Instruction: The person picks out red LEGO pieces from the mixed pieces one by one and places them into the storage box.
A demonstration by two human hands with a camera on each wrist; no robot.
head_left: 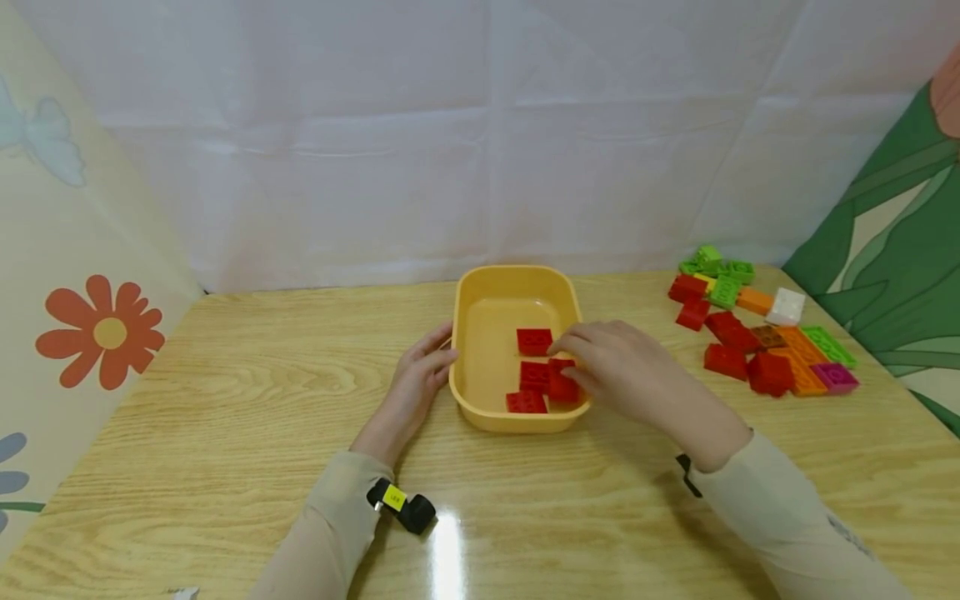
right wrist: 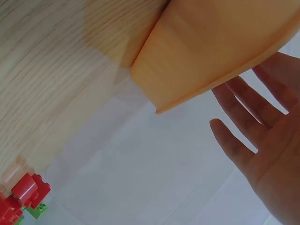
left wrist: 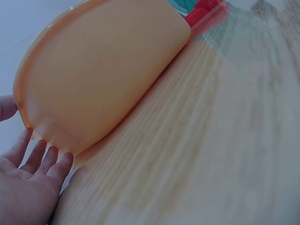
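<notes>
A yellow plastic bin (head_left: pixel 480 317) stands on the table, several red toy bricks (head_left: pixel 534 341) lying in its right and near part. My left hand (head_left: pixel 418 375) rests against the bin's left side, and the left wrist view shows its extended fingers (left wrist: pixel 64 165) touching the outer wall. Over the right rim reaches my right hand (head_left: pixel 622 367), its thumb and forefinger at a red brick (head_left: pixel 564 385) by the right wall, pinching its far part. The bin's wall (right wrist: pixel 201 51) hides those fingertips in the right wrist view.
Toward the right back of the table lies a loose group of bricks, among them red bricks (head_left: pixel 727 332), green bricks (head_left: pixel 725 292), orange bricks (head_left: pixel 802 367), a white brick (head_left: pixel 787 307) and a magenta brick (head_left: pixel 836 377). A white cloth (head_left: pixel 360 167) hangs behind the table.
</notes>
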